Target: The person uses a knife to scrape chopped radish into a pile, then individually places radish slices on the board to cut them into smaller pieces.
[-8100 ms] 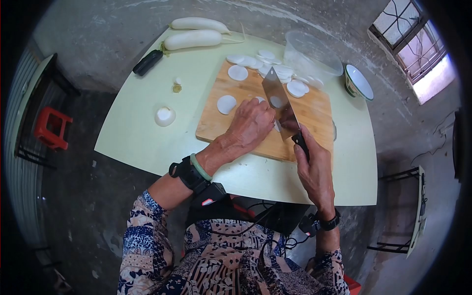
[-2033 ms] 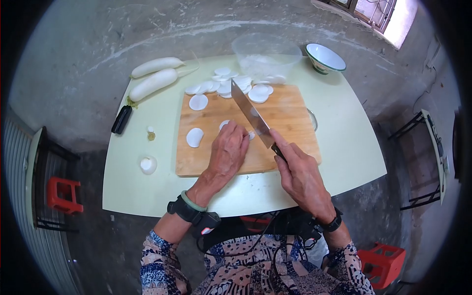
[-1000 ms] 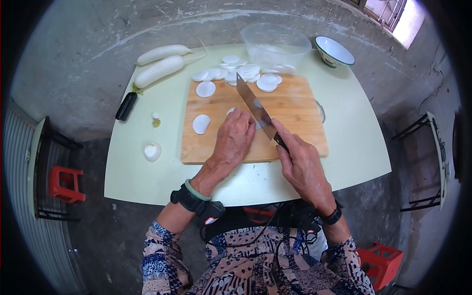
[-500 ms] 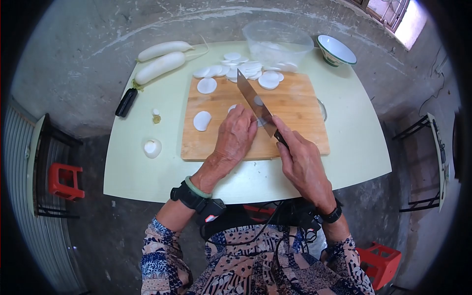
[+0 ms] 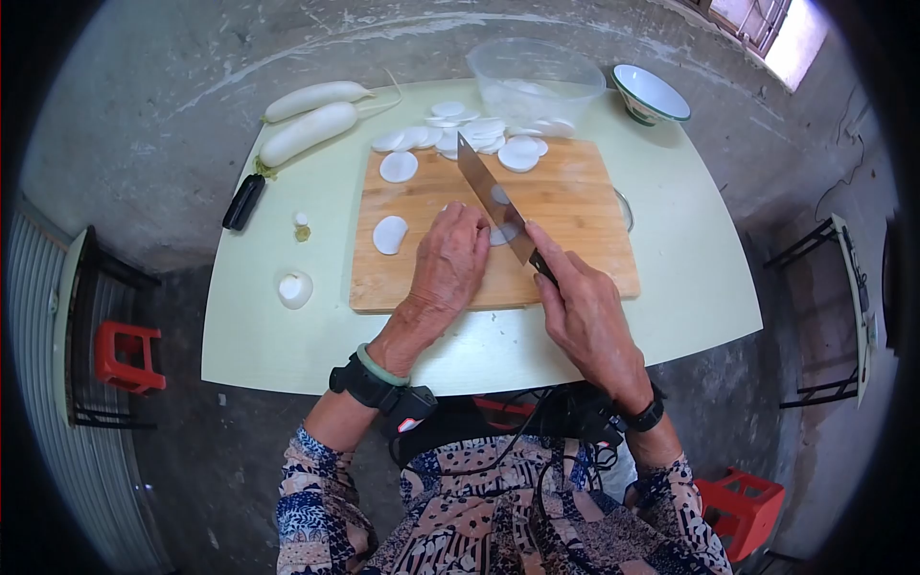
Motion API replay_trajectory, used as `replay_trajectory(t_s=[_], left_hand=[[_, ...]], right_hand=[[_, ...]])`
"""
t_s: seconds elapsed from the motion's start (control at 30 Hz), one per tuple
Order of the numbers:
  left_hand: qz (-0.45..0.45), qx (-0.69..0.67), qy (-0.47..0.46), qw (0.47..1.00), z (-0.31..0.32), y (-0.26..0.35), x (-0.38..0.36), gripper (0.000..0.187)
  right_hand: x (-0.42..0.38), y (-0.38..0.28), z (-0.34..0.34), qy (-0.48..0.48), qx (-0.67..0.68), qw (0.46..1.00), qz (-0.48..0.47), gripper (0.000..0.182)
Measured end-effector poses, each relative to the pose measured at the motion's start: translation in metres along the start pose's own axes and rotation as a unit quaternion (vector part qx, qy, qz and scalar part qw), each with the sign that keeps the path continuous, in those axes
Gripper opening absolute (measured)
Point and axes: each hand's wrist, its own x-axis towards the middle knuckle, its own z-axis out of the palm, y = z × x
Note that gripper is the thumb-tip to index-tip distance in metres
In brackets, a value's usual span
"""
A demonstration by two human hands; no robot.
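My right hand is closed on the black handle of a cleaver, whose blade slants up and left over the wooden cutting board. Just left of the blade, my left hand is closed with curled fingers over a piece of white radish, mostly hidden beneath them. A white slice shows between the fingers and the blade. Single round slices lie at the board's left, one of them beside my left hand. A pile of slices spreads along the board's back edge.
Two whole white radishes lie at the back left, near a black object. A radish end and small scraps sit left of the board. A clear plastic bowl and a white bowl stand at the back.
The view has shifted slightly. My left hand has drawn a little away from the blade, and more of the slice beside it shows. The cleaver keeps nearly the same slant.
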Motion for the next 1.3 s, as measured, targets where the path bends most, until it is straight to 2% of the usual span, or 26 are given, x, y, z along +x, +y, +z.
replay_trajectory(t_s=[0.37,0.63,0.77,0.93,1.17,1.23,1.3], left_hand=[[0.003,0.011,-0.018,1.0,-0.001,-0.001,0.0,0.008],[0.029,0.042,0.004,0.999,0.001,-0.002,0.001,0.01],[0.015,0.013,0.024,1.0,-0.005,0.008,0.002,0.013],[0.005,0.026,-0.016,1.0,-0.01,0.008,0.002,0.012],[0.036,0.048,0.002,0.998,-0.012,0.0,0.004,0.012],[0.068,0.006,-0.051,0.996,-0.022,-0.003,0.004,0.018],[0.065,-0.007,-0.065,0.996,-0.022,-0.007,0.004,0.02]], right_hand=[[-0.005,0.003,-0.001,-0.01,0.068,0.998,0.001,0.071],[-0.006,0.002,-0.001,-0.016,0.06,0.998,-0.003,0.071],[-0.007,0.001,-0.001,-0.019,0.059,0.998,0.003,0.071],[-0.007,0.002,-0.001,-0.013,0.062,0.998,-0.002,0.071],[-0.008,0.001,-0.002,-0.007,0.092,0.996,-0.004,0.069],[-0.01,0.004,-0.001,-0.001,0.091,0.996,-0.005,0.069],[-0.012,0.006,-0.002,0.004,0.09,0.996,-0.003,0.069]])
